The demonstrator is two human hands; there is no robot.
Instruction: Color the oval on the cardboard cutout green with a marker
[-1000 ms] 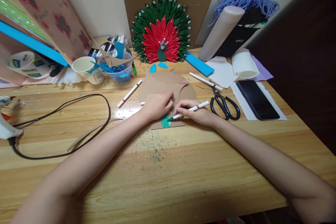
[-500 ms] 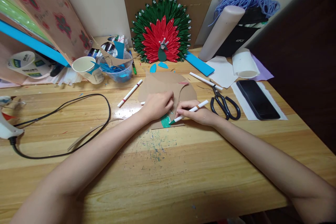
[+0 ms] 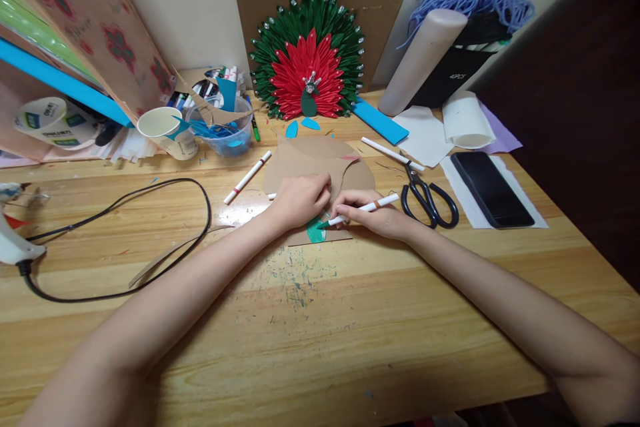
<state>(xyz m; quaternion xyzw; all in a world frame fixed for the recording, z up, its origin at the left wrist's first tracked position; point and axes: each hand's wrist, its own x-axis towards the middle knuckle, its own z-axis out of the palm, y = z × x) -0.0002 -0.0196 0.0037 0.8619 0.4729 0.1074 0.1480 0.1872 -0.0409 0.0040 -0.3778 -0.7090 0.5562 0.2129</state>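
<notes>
My right hand (image 3: 370, 212) grips a white marker (image 3: 381, 203) with a brown band, its green tip resting on a small green-coloured patch (image 3: 316, 235) with a pale right edge. Under that patch lies brown cardboard (image 3: 310, 153), near whose front edge both hands work. My left hand (image 3: 303, 199) rests on the cardboard with its fingers curled in. Whatever its fingertips pinch is hidden beneath them. To the right of my right hand lie black-handled scissors (image 3: 429, 203).
Behind the cardboard stands a green and red peacock (image 3: 310, 73). White markers (image 3: 247, 178) lie on either side. A paper cup (image 3: 167, 133) and a plastic tub (image 3: 225, 130) stand back left. A black cable (image 3: 205, 207) loops at left; a phone (image 3: 493, 190) lies at right.
The marker tip has moved slightly up and left across the green patch, and my right hand has shifted a little with it. My left hand stays in place.
</notes>
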